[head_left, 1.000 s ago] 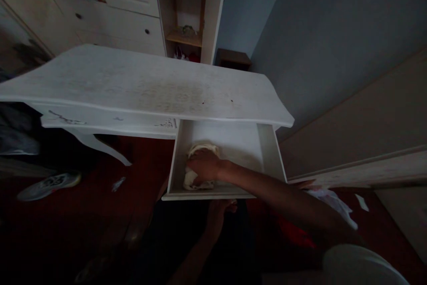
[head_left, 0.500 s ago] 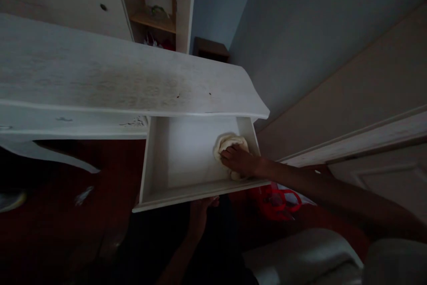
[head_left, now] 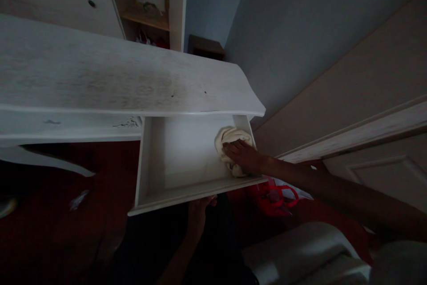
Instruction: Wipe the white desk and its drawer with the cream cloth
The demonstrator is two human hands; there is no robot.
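A white drawer [head_left: 187, 151] is pulled out from a long white table. Inside it, against the right side wall, lies a bunched cream cloth [head_left: 227, 136]. My right hand [head_left: 245, 156] is on the cloth, its fingers curled over it and pressing it to the drawer's right end. Below the drawer's front panel, my left hand [head_left: 200, 209] holds the lower edge from underneath. Part of the left fingers is hidden by the panel.
The tabletop [head_left: 216, 82] is stained with dark marks. A red bag [head_left: 278, 198] rests on the floor at right, beside a pale curved piece [head_left: 307, 249]. Behind stand an open cabinet [head_left: 147, 18] and a small brown box [head_left: 207, 47]. A wall closes the right side.
My right hand and the cloth have shifted slightly away from me along the drawer's right side. The left hand stays under the front panel. The whole view has moved a little.
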